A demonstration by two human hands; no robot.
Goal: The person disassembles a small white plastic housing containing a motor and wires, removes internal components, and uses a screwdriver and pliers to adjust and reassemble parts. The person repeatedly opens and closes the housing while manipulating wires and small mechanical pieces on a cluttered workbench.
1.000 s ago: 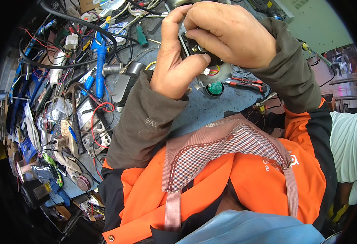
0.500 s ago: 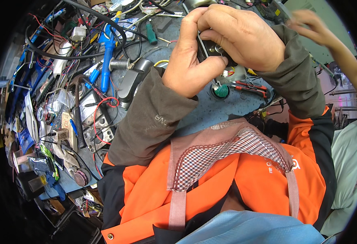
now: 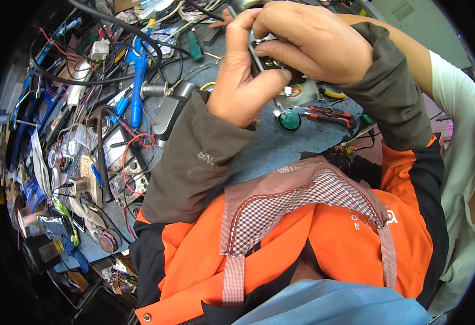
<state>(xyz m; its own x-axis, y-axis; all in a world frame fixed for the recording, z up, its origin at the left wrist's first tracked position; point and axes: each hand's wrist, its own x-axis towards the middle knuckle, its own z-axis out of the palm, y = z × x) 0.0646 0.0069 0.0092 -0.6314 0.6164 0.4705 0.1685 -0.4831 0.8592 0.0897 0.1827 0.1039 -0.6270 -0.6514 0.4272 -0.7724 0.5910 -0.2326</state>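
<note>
Both my hands work close together at the far middle of the bench. With fingers up and thumb bent in, my left hand grips the near left side of a dark part with a thin metal edge. From the right, my right hand curls over the same part. Most of it is hidden by my fingers, so its exact kind cannot be made out. Just below it lie a small white connector with coloured wires and a small round pot with green contents.
Red-and-black handled pliers lie to the right. A green-handled screwdriver, a grey-black device, a hammer and tangled cables crowd the left. Another person's white-sleeved arm reaches in behind my right hand.
My hands and the dark part have shifted slightly left. The other person's arm, raised at the right before, now stretches across behind my hands, with fingertips showing beyond my left hand.
</note>
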